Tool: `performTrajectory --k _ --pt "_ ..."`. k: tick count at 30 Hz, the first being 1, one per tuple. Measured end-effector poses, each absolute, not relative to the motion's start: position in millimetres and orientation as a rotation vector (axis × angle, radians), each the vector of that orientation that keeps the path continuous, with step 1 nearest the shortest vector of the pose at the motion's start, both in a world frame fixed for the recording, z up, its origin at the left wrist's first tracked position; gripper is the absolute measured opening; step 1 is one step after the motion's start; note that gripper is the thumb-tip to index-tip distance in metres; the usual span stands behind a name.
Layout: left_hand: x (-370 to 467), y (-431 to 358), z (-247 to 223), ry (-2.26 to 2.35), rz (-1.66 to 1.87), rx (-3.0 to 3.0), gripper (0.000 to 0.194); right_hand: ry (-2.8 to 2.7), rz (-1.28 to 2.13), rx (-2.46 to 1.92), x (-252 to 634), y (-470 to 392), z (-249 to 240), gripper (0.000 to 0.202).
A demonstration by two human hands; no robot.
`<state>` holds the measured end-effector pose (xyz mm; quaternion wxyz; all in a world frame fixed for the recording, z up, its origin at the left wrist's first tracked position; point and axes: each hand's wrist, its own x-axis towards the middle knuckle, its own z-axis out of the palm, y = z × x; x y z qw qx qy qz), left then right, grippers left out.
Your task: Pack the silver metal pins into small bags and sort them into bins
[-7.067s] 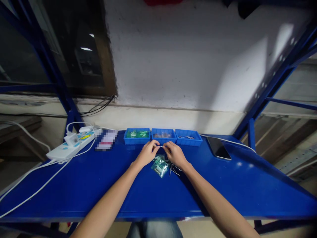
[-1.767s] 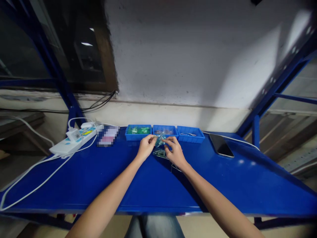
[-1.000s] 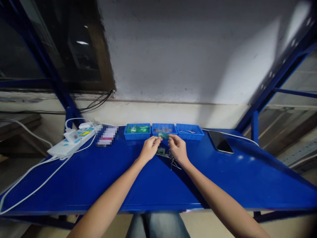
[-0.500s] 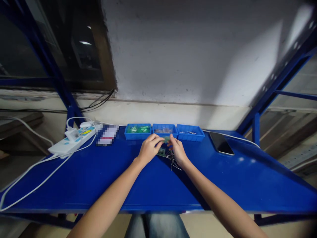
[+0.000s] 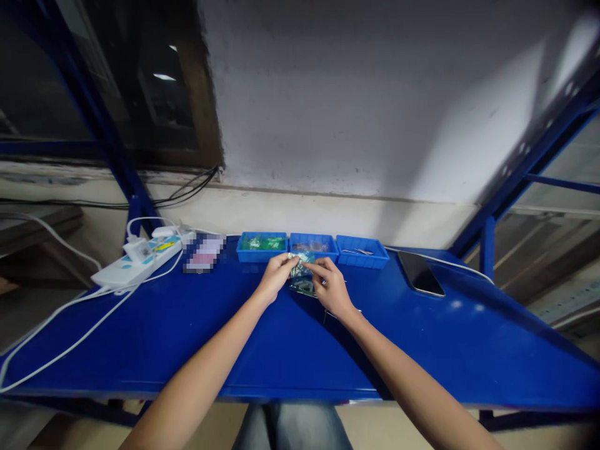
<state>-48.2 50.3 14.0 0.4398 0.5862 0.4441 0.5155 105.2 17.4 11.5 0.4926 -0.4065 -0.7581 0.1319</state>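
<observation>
My left hand pinches the edge of a small green circuit board, held just above the table in front of the bins. Its surface shows pale, shiny spots. From the other side, my right hand reaches over it. The index finger is stretched out to the board's near right edge, and the other fingers are partly curled. Another dark green board lies on the table below. Thin metal parts with long leads show beside and under my right hand, which mostly hides them.
Along the back stand a blue bin of green boards, a blue bin of small clear parts and a blue bin with thin metal pieces. A phone lies right. A power strip with white cables sits left.
The board between my hands has turned and now shows a paler face. My right hand has rotated, its index finger now reaching leftward to the board. The metal parts are more covered.
</observation>
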Motion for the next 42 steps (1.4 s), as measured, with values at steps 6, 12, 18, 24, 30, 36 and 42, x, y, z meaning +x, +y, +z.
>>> performTrajectory --k 6,12,18,24,30,36,42 --pt "-48.6 42.0 17.3 1.186 1.522 2.223 0.014 -1.457 0.709 -1.188 104.7 22.1 16.7 0.031" --pt "-44.6 35.2 16.4 1.092 1.257 2.567 0.031 -1.272 0.895 -1.189 110.6 28.4 15.9 0.040" --pt "-42.2 44.3 9.8 1.093 1.154 1.828 0.040 -1.561 0.466 -1.133 109.4 21.8 14.2 0.030" --pt "-46.1 48.8 14.6 1.064 1.275 1.434 0.037 -1.590 0.609 -1.030 103.8 17.9 13.4 0.037" --pt "-46.6 42.7 15.0 1.173 1.503 2.195 0.016 -1.189 1.023 -1.084 104.9 26.7 12.2 0.030" --pt "-39.7 36.1 13.7 1.064 1.327 2.418 0.021 -1.219 0.938 -1.130 107.8 27.7 14.8 0.033" --pt "-39.2 46.0 5.7 1.029 1.138 1.452 0.061 -1.688 0.409 -1.129 109.4 18.6 16.5 0.032"
